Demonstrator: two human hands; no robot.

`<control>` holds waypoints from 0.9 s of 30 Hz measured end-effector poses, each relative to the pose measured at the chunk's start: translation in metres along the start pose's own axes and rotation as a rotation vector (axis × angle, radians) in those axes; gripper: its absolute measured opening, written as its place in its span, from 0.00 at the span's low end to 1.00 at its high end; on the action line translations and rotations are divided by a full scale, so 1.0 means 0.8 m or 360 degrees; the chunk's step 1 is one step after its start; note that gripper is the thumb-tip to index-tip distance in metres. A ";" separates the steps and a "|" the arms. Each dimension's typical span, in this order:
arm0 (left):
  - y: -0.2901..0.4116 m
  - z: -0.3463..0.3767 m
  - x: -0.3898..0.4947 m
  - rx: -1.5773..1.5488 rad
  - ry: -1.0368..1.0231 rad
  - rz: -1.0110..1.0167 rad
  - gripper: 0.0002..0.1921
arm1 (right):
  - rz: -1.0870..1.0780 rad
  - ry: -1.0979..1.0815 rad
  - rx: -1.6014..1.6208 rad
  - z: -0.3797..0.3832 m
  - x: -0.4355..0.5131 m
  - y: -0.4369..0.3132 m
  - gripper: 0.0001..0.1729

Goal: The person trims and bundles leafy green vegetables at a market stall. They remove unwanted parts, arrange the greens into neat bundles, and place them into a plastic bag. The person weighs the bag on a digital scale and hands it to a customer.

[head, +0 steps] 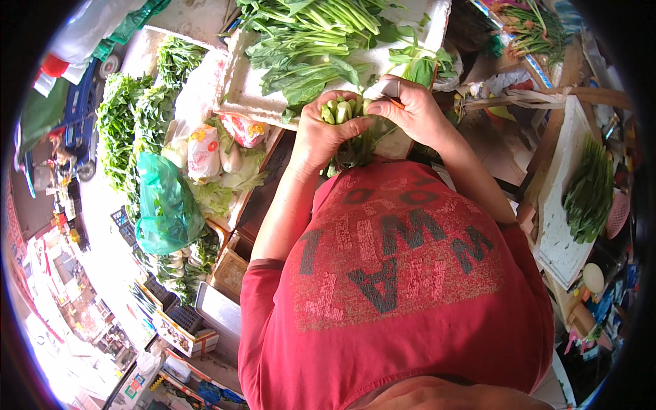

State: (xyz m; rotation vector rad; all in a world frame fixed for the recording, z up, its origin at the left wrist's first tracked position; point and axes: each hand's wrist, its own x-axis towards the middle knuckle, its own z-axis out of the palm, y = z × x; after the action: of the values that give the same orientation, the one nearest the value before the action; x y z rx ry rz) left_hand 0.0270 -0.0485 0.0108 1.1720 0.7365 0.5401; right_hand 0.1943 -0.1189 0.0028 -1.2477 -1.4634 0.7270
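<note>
My left hand (330,128) is wrapped around a bunch of leafy greens (342,110), whose pale cut stem ends point up at me. The leaves of the bunch hang down in front of my shirt, partly hidden. Close beside it, my right hand (412,110) touches the edge of the stems with its thumb and fingers. A small orange object (397,104) shows within the right hand; most of it is covered, so its kind is unclear. Something white wraps a right finger. Beyond both hands, more long-stemmed greens (328,31) lie in a white foam tray (246,92).
To the left are heaped leafy greens (120,128), a green plastic bag (166,205) and wrapped cabbages (202,154). A foam board (558,205) with dark green leaves (589,189) stands at right. Spring onions (538,36) lie at far right. A blue three-wheeled cart (79,118) stands far left.
</note>
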 end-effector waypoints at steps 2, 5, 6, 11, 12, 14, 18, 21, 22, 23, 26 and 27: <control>0.000 0.002 0.000 0.0037 0.0051 0.0022 0.14 | -0.0055 0.0008 -0.0139 0.000 0.000 0.002 0.13; 0.001 0.002 -0.001 0.0200 0.0184 0.0079 0.14 | 0.0261 0.0080 -0.0339 0.001 -0.005 0.004 0.18; 0.001 0.002 -0.001 0.0320 0.0228 0.0100 0.14 | 0.0172 0.0129 -0.0232 0.004 -0.006 0.005 0.22; -0.002 0.001 0.000 0.0557 0.0287 0.0214 0.14 | 0.0063 0.0042 -0.0164 0.009 -0.017 0.002 0.20; -0.002 0.001 0.000 0.0604 0.0282 0.0240 0.13 | 0.0101 0.0033 -0.0123 0.008 -0.019 0.000 0.20; -0.004 0.002 0.001 0.0634 0.0295 0.0243 0.13 | 0.0146 0.0012 -0.0090 0.007 -0.021 -0.002 0.19; -0.005 0.002 0.002 0.0673 0.0281 0.0274 0.13 | 0.0236 -0.0037 -0.0094 0.007 -0.022 0.004 0.18; -0.003 -0.003 0.000 0.0740 0.0176 0.0258 0.12 | 0.0182 -0.0063 -0.0019 0.004 -0.023 0.013 0.17; 0.000 -0.007 0.000 0.0676 0.0091 0.0147 0.12 | 0.0148 -0.0070 0.0026 0.001 -0.023 0.015 0.17; 0.002 -0.011 -0.001 0.0624 -0.0005 0.0066 0.12 | 0.0246 -0.0089 0.0091 -0.002 -0.023 0.015 0.17; 0.010 -0.020 -0.002 0.0406 -0.0144 -0.0054 0.12 | 0.0770 -0.0148 0.0314 -0.020 -0.022 0.009 0.17; 0.012 -0.022 -0.003 0.0340 -0.0148 -0.0101 0.13 | 0.0410 0.0003 0.0083 -0.019 -0.019 0.007 0.17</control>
State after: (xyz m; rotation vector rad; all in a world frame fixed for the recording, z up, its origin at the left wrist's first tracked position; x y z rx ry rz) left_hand 0.0125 -0.0364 0.0169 1.3576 0.7623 0.3572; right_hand 0.2091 -0.1340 -0.0024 -1.4109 -1.2867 0.9290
